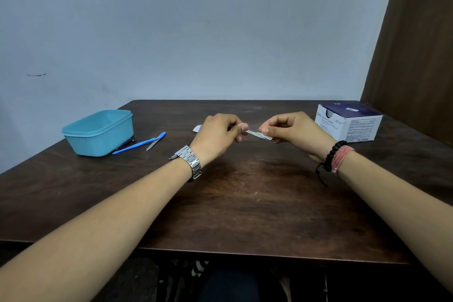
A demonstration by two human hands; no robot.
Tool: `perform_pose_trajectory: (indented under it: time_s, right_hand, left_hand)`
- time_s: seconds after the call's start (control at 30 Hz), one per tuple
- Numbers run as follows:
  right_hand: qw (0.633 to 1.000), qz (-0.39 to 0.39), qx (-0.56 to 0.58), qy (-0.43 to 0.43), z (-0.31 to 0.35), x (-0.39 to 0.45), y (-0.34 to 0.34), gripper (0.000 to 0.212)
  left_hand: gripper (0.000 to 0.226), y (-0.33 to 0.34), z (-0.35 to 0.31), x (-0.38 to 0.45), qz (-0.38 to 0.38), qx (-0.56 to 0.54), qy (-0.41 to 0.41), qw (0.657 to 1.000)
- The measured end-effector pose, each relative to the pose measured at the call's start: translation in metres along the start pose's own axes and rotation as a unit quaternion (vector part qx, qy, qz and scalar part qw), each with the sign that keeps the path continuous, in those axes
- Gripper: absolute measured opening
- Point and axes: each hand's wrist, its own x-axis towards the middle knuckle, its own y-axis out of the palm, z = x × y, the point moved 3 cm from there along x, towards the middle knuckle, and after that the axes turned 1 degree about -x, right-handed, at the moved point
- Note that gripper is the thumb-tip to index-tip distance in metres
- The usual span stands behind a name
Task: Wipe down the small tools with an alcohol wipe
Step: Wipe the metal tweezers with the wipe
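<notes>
Two hands (255,131) hold a small metal tool (257,134) above the table (245,203).

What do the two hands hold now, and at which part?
The left hand pinches one end of a thin metal tool; the right hand pinches its other end through a white wipe.

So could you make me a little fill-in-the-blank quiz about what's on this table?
1. The left hand and right hand hold a thin ____ tool between them.
2. The plastic tub is coloured ____.
3. The box of alcohol swabs sits at the table's far ____ corner.
4. A silver watch is on the ____ wrist.

Missing words: metal; blue; right; left
</notes>
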Motion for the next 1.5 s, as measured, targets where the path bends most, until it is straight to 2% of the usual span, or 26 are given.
perform_pose_trajectory:
  time_s: [0.17,0.5,0.67,0.8,1.07,1.27,1.5]
  right_hand:
    - [0.998,0.006,-0.053,-0.031,0.003,0.000,-0.001,0.003]
    - [0.982,0.040,-0.168,-0.073,0.013,-0.006,0.004,0.023]
    - [0.985,-0.008,-0.150,-0.082,0.013,-0.004,0.002,0.012]
    - [0.987,-0.011,-0.142,-0.070,0.011,-0.004,0.002,0.006]
    - [0.991,-0.024,-0.115,-0.069,0.008,-0.001,0.002,0.008]
    - [0.986,-0.023,-0.143,-0.087,0.009,-0.002,0.002,0.016]
    - [0.984,-0.031,-0.158,-0.078,0.016,-0.005,0.002,0.013]
  left_hand:
    - [0.024,0.001,0.004,0.001,-0.001,-0.029,-0.042,0.999]
    - [0.027,0.002,0.014,-0.001,-0.017,-0.128,-0.146,0.981]
    - [0.027,0.005,0.013,-0.002,-0.010,-0.140,-0.143,0.980]
    - [0.027,0.006,0.012,-0.001,-0.013,-0.145,-0.142,0.979]
    - [0.027,0.006,0.011,-0.001,-0.011,-0.156,-0.138,0.978]
    - [0.027,0.006,0.011,-0.001,-0.010,-0.151,-0.133,0.979]
    - [0.028,0.006,0.011,-0.002,-0.011,-0.179,-0.142,0.973]
